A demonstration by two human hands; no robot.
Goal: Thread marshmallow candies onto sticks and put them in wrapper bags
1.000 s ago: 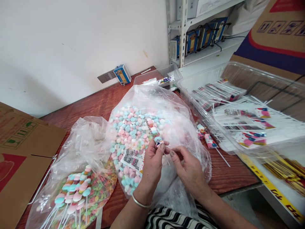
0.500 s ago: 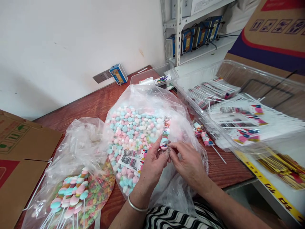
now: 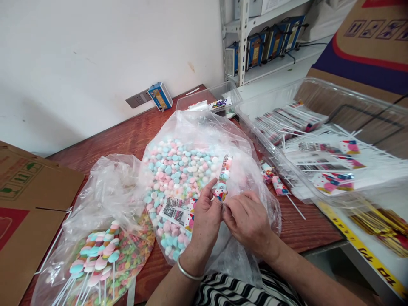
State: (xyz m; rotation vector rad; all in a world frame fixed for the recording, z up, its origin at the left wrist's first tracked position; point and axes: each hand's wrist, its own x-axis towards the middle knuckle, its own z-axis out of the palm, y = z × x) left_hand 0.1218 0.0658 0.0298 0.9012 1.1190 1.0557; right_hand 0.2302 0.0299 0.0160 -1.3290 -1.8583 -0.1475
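Note:
My left hand (image 3: 205,219) and my right hand (image 3: 247,221) meet over a clear plastic bag (image 3: 242,170) full of pastel candies (image 3: 174,168). Both pinch the lower end of a wrapped candy skewer (image 3: 224,174), which stands nearly upright in a printed sleeve. The left fingers grip it from the left, the right fingers close on its base from the right. A printed wrapper (image 3: 175,209) lies on the candies just left of my left hand.
A second bag (image 3: 108,191) at the left holds finished candy sticks (image 3: 95,263). A large clear tray (image 3: 318,102) at the right holds stacked wrappers and white sticks. Two wrapped skewers (image 3: 276,180) lie on the wooden table (image 3: 117,140). Cardboard (image 3: 28,191) lies at the far left.
The skewer has swung from lying slanted on the candies to standing nearly upright. Both hands have closed in on its lower end.

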